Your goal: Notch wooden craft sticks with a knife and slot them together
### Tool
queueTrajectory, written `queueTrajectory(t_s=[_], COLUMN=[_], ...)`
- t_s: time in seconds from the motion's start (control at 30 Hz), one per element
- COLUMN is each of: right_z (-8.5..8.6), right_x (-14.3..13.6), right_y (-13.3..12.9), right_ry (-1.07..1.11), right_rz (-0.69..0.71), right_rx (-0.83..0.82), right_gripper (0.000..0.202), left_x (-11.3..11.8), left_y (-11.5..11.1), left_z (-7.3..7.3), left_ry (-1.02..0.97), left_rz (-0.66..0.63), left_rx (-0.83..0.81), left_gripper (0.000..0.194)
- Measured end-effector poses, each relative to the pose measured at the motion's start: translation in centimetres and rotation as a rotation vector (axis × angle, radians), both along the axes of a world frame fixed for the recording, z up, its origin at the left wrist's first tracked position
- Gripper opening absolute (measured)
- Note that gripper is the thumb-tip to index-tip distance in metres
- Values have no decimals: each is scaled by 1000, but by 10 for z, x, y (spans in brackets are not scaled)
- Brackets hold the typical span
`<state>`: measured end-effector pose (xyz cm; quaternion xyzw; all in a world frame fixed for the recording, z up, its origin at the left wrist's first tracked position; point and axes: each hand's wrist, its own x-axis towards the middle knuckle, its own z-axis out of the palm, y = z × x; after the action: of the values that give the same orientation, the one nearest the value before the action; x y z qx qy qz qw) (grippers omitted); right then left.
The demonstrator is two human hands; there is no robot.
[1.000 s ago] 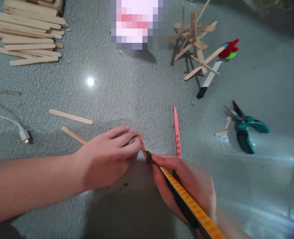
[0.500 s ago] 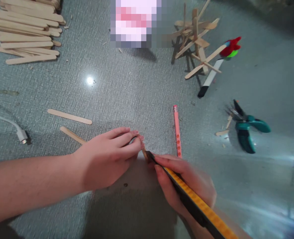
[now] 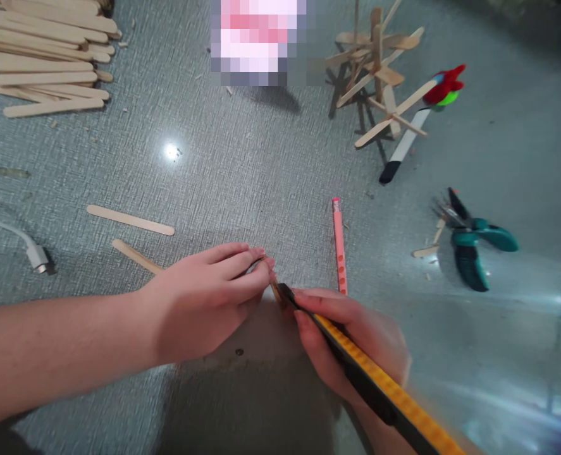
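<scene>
My left hand (image 3: 214, 297) lies low on the grey table, its fingers closed on a wooden stick (image 3: 276, 292) whose end pokes out past the fingertips. My right hand (image 3: 351, 335) grips a yellow and black utility knife (image 3: 379, 385). The knife's dark tip touches or nearly touches the stick's exposed end, just right of my left fingertips. Behind my left wrist, one loose craft stick (image 3: 135, 254) is partly covered by the hand, and another (image 3: 131, 220) rests a little farther back.
Many craft sticks (image 3: 47, 78) are piled at back left, near a white cable (image 3: 36, 254). A stick structure (image 3: 379, 69), a white marker (image 3: 406, 144) and teal pliers (image 3: 472, 237) lie to the right. A pink pencil (image 3: 339, 243) lies behind my right hand.
The view has shifted slightly. Both hands keep nearly the same pose, and the knife's tip has moved very slightly up and left along the stick.
</scene>
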<state>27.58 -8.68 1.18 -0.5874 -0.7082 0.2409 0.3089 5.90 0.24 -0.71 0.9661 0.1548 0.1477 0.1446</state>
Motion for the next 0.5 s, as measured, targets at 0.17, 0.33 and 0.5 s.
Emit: queueTrajectory(t_s=[0.17,0.33,0.5], right_z=[1,0,-1], right_x=[0,-1,-1], right_y=[0,0,1], right_ry=[-8,-7,-37], right_rz=[10,-5,10], right_rx=[7,9,50], right_gripper=[35,31,25], left_x=[0,0,1], left_y=[0,0,0], left_z=[1,0,0], left_ry=[1,-4,-2], left_rz=[5,8,10], left_rx=[-5,-4,17], left_gripper=[28,29,29])
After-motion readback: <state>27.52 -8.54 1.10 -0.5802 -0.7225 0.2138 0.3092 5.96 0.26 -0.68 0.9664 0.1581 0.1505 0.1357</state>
